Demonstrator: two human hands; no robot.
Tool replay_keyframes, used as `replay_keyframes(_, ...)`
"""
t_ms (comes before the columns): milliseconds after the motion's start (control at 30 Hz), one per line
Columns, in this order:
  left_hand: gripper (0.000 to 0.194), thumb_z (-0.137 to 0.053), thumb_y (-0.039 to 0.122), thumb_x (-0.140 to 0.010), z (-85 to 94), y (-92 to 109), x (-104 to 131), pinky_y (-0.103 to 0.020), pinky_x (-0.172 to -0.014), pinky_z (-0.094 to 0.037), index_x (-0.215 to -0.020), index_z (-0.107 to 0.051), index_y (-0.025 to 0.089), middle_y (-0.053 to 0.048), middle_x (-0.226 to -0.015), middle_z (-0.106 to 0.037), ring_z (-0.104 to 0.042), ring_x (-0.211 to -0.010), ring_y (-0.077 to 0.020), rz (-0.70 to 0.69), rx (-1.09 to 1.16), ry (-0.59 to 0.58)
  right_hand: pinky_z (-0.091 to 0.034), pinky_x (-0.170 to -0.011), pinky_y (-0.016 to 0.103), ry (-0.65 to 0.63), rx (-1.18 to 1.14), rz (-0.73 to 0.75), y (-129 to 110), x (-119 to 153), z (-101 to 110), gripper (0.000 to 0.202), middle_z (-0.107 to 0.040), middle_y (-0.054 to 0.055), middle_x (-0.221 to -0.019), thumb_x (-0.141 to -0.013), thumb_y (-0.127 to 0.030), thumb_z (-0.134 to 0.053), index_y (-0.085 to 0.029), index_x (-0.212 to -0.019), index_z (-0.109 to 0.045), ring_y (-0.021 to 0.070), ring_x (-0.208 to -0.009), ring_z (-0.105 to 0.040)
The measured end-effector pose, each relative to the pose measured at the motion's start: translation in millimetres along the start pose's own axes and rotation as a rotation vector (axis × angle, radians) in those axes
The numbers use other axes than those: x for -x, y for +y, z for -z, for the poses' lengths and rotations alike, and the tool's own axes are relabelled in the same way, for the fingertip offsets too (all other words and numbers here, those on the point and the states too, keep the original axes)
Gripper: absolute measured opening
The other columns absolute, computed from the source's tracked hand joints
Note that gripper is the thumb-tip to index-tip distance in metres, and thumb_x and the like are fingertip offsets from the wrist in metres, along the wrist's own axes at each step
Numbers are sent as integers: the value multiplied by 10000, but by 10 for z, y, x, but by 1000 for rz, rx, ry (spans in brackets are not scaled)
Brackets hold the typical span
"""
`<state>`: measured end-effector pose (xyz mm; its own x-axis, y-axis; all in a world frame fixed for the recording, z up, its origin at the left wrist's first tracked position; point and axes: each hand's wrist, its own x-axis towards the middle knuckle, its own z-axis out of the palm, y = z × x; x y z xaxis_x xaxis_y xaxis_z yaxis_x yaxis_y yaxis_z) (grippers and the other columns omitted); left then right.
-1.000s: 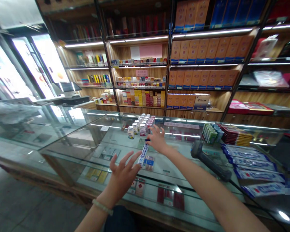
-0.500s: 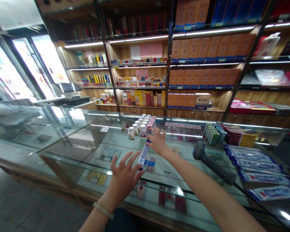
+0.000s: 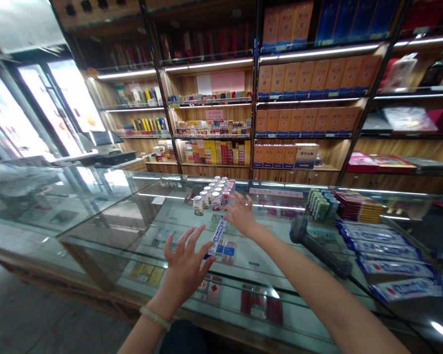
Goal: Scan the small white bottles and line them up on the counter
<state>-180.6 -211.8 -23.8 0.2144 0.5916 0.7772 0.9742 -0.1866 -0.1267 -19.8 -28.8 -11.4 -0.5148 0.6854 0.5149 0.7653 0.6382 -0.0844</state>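
A slim blue-and-white candy pack (image 3: 217,233) lies slantwise on the glass counter (image 3: 273,255). My left hand (image 3: 186,258) is at its near end, fingers spread, with the index finger and thumb on either side of that end. At the far end is my right hand (image 3: 239,215), its fingers apart and curved, the fingertips close to the pack. Whether either hand touches it I cannot tell. Just beyond my right hand stand small white-capped bottles (image 3: 216,200) in rows.
To the right lie a black handheld scanner (image 3: 319,248) with a cable, several blue-and-white packs (image 3: 387,246), green rolls (image 3: 319,204) and red-and-gold packs (image 3: 358,209). Shelves with orange boxes (image 3: 306,78) line the wall behind. A monitor (image 3: 103,138) stands at the back left.
The view has shifted slightly. My left hand has drawn a little left from the pack's near end, and my right fingers have eased off its far end. The pack lies nearly as before.
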Motion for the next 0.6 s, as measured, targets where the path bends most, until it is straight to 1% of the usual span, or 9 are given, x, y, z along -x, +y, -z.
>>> replay_keyframes(100, 390, -551, 554, -926, -38, 6, -19, -585, -1215, -7, -1235, -684, 356, -87, -1500, -533, -432, -1397, -318, -10, -39, -28, -30, -1192, 632, 21, 43, 62, 59, 54, 70, 429, -292, 101, -1640, -963, -506, -546, -322, -1346, -598, 322, -1529, -150)
replay_keyframes(200, 477, -493, 605, -936, -59, 35, -57, -598, -1213, 26, -1312, -646, 354, -105, -1536, -489, -383, -1439, -333, -5, -50, -64, 39, -1191, 647, 39, 81, 138, 123, 125, 127, 520, -199, 84, -1677, -984, -549, -472, -353, -1466, -478, 327, -1546, -85)
replay_keyframes(300, 504, -447, 616, -951, -69, 89, -111, -598, -1216, 30, -1335, -634, 349, -113, -1548, -473, -364, -1456, -335, 9, -40, -79, 76, -1193, 639, 46, 114, 159, 176, 184, 181, 539, -175, 76, -1684, -989, -565, -444, -362, -1488, -448, 327, -1549, -75)
replay_keyframes(400, 513, -443, 611, -954, -90, 145, -175, -597, -1217, 26, -1366, -609, 354, -112, -1555, -464, -351, -1465, -332, 21, -27, -80, 78, -1191, 639, 52, 134, 152, 220, 233, 263, 540, -183, 79, -1682, -993, -578, -423, -366, -1489, -447, 328, -1551, -65)
replay_keyframes(600, 493, -490, 570, -949, -169, 240, -332, -618, -1208, 16, -1358, -618, 326, -116, -1555, -464, -326, -1475, -351, -1, -13, -80, 60, -1195, 641, 67, 171, 144, 352, 413, 553, 538, -209, 80, -1676, -1003, -583, -390, -355, -1487, -452, 328, -1550, -76)
